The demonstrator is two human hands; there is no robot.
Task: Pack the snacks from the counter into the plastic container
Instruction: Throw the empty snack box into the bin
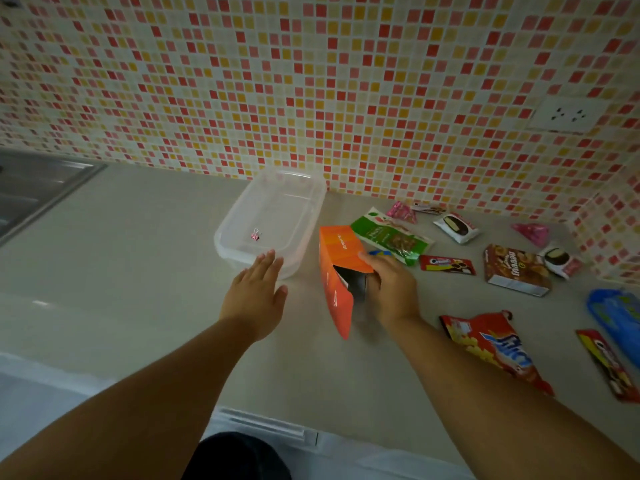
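Far left, the clear rectangular plastic container (pixel 273 216) sits by the tiled wall, holding only a small pink binder clip (pixel 255 234). The left hand (pixel 258 292) hovers at its near rim, fingers spread, holding nothing. Next over, the right hand (pixel 389 285) is clamped on the orange cardboard snack box (pixel 337 268), thumb on top, end flap gaping. Looks light and stiff but crushable; best held across its broad sides, not the flap. To the right, a green nut pouch (pixel 391 239) and a red crisp bag (pixel 495 348) lie on the counter.

blue packet (pixel 620 320) cut by right edge | sink (pixel 38 188) cut by left edge
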